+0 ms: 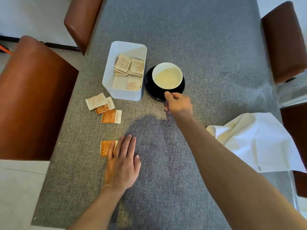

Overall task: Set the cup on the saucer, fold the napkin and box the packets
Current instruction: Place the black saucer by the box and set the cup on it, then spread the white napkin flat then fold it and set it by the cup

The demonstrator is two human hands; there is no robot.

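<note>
On saucer [150, 90], cup [167, 75] upright, handle twd right hand [178, 103] pinching it; left hand [123, 161] flat.

Orange-and-white packets [111, 116] on table carry small vertical brand word on white end strip, too blurred to read. Print on beige packets in white box [123, 70] likewise illegible.

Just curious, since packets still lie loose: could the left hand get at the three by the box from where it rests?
Probably yes. The left hand lies flat on the table, partly over one orange packet; bare cloth separates it from the three packets.
</note>
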